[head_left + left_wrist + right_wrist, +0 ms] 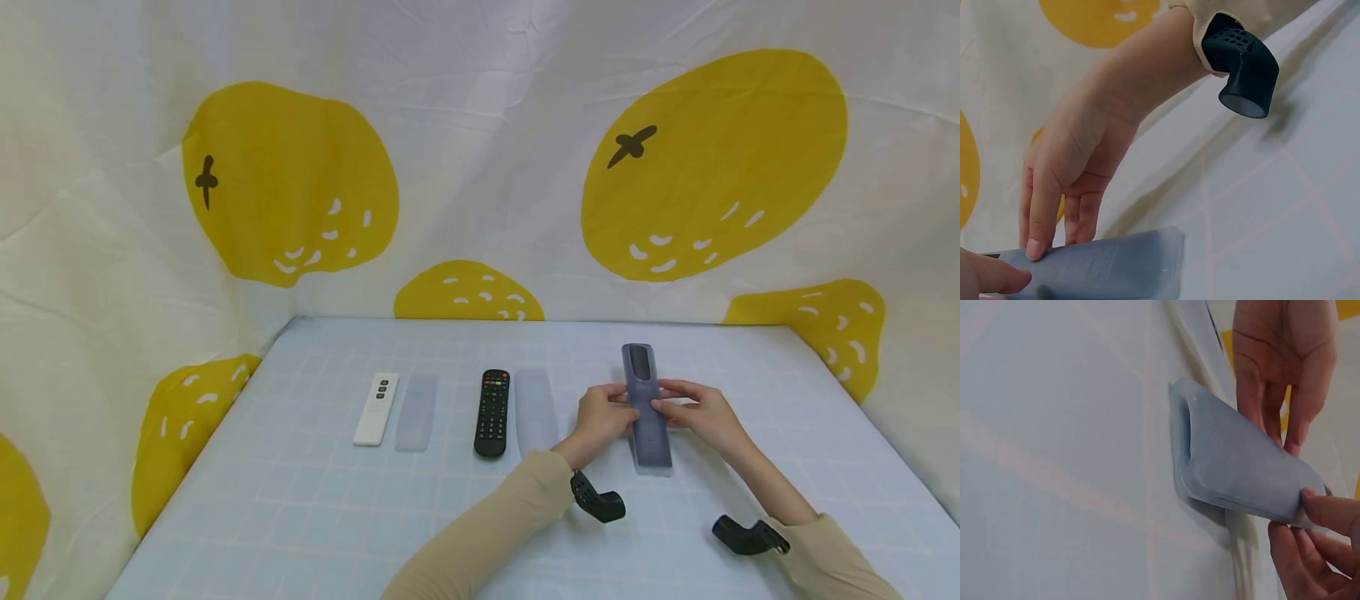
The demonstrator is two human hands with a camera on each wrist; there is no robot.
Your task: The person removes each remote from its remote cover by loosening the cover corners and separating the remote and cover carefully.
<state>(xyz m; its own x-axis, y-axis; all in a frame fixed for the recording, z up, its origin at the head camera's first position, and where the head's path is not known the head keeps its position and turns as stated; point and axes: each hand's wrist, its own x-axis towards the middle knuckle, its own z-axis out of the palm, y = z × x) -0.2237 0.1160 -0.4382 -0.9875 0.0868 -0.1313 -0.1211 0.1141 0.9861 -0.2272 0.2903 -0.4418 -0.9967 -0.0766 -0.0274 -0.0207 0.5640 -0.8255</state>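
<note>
A dark remote control in a translucent sleeve point(652, 442) is between both hands at the right of the table. My left hand point(602, 414) pinches its left edge, thumb on top. From the opposite edge my right hand point(701, 415) grips it, thumb also on the upper face. The left wrist view has the left hand point(1079, 162) on the covered remote point(1110, 265), with part of the right hand at the lower left. In the right wrist view the sleeve's open end point(1184, 434) points away from the right hand point(1313, 550).
Left of the hands lie a white remote point(377, 408), a small translucent sleeve point(417, 412), a black remote with many buttons point(492, 414) and a larger translucent sleeve point(534, 404). A curtain with yellow fruit prints point(480, 167) hangs behind the table.
</note>
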